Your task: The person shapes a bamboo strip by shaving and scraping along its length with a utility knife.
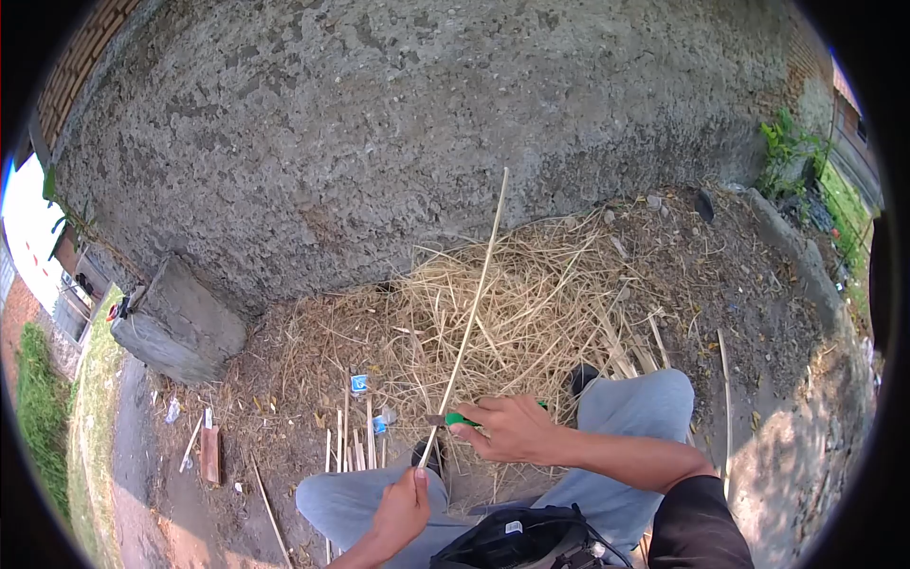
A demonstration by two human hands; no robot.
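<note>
A long, thin bamboo strip slants up and away from my lap toward the wall. Its near end is pinched in my left hand, which is closed above my left thigh. My right hand is wrapped round the green handle of a knife. The short, dark blade lies against the strip a little beyond my left fingers. Part of the handle is hidden by my right fingers.
Pale shavings are heaped before my feet, against a rough wall. More strips lie between and beside my legs. At left are a concrete block and a reddish wood piece. A black bag rests on my lap.
</note>
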